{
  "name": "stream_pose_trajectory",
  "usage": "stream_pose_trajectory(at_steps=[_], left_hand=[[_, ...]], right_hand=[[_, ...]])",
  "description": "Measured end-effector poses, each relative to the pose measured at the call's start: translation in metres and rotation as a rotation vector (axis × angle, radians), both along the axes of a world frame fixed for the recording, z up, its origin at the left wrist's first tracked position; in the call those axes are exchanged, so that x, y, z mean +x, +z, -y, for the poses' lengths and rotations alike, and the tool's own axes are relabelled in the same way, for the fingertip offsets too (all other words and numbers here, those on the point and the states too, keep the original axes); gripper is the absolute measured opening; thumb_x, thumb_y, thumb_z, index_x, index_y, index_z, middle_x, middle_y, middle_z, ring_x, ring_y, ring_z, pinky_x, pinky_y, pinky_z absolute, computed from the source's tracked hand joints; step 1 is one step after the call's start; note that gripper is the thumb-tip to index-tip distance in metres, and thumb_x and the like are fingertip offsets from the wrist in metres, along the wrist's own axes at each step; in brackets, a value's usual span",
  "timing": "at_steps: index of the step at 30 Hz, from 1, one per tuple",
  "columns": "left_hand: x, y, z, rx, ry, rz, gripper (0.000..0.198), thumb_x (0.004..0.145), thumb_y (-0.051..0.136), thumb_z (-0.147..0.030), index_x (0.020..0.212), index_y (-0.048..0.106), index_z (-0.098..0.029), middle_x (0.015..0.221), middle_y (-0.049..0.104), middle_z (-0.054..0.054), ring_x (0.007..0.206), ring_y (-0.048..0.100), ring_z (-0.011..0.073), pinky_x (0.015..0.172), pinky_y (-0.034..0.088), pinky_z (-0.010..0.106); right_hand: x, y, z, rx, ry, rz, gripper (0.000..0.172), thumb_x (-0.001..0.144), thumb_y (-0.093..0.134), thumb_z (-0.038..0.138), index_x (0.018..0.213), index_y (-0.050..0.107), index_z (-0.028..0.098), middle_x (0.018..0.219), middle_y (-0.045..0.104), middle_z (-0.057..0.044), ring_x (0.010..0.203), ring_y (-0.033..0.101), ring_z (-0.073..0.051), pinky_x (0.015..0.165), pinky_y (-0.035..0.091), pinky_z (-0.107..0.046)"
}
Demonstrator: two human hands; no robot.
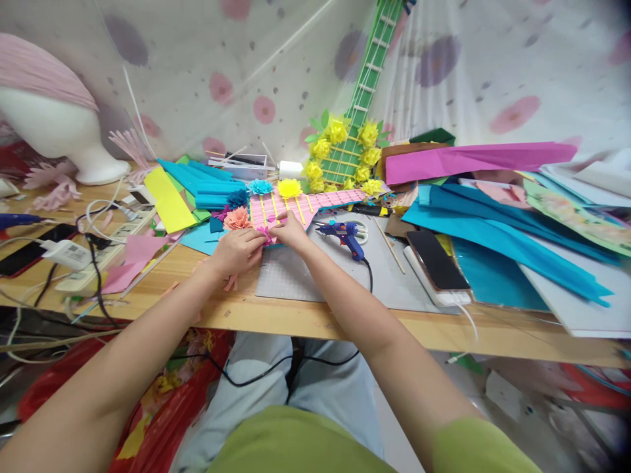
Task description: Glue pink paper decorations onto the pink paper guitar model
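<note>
A pink paper guitar (304,207) with yellow strips lies on the table, its edge trimmed with blue, yellow and coral paper flowers. At its near edge is a small magenta paper flower (269,238), partly covered by my fingers. My left hand (240,251) has its fingers closed at the flower's left side, close to the coral flower (237,218). From the right, my right hand (290,234) pinches the same magenta flower, fingertips bent down over the guitar's body. The blue glue gun (344,238) lies on the grey cutting mat (296,279), right of my right hand.
A green paper guitar (362,108) with yellow flowers leans at the back. Blue paper sheets (503,230) and a phone (438,259) lie to the right. On the left are a power strip (118,240), cables and a white mannequin head (64,118).
</note>
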State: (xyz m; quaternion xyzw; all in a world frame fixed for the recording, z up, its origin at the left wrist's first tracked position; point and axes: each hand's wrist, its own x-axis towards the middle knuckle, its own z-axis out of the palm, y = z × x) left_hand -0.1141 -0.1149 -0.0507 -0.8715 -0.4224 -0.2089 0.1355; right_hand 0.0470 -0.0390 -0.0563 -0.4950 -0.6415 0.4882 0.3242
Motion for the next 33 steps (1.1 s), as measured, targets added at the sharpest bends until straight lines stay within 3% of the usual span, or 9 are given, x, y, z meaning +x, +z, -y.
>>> stream_pose_trajectory(at_steps=[7,18,29,33], left_hand=[[0.002,0.001,0.001,0.029,0.0,0.001,0.028,0.082,0.047,-0.018,0.099,0.069,-0.018,0.101,0.071,0.009,0.093,0.066,0.0219,0.082,0.052,0.037],[0.001,0.001,0.001,0.004,0.001,-0.006,0.028,0.083,0.046,-0.018,0.099,0.069,-0.017,0.099,0.071,0.01,0.091,0.065,0.0217,0.081,0.052,0.037],[0.005,0.004,0.002,-0.04,0.017,0.04,0.029,0.081,0.048,-0.017,0.099,0.069,-0.018,0.102,0.071,0.01,0.093,0.065,0.0221,0.084,0.052,0.038],[0.002,0.008,-0.001,-0.044,0.048,0.068,0.029,0.081,0.047,-0.018,0.099,0.07,-0.019,0.103,0.071,0.009,0.095,0.065,0.0219,0.087,0.051,0.039]], right_hand=[[-0.003,0.004,0.0,-0.023,0.004,-0.046,0.023,0.077,0.055,0.019,0.088,0.035,0.024,0.066,0.063,0.006,0.049,0.06,-0.011,0.05,0.046,-0.022],[-0.002,0.021,0.008,-0.051,0.018,0.004,0.022,0.078,0.052,0.013,0.086,0.035,0.023,0.069,0.066,0.004,0.043,0.054,-0.009,0.046,0.044,-0.021],[0.004,0.009,0.006,-0.062,0.048,-0.062,0.022,0.077,0.045,0.006,0.087,0.035,0.023,0.07,0.067,0.003,0.041,0.054,-0.008,0.041,0.038,-0.018],[0.011,0.015,0.006,-0.067,-0.008,-0.113,0.023,0.075,0.047,0.007,0.087,0.035,0.023,0.073,0.067,0.004,0.042,0.054,-0.007,0.044,0.04,-0.019]])
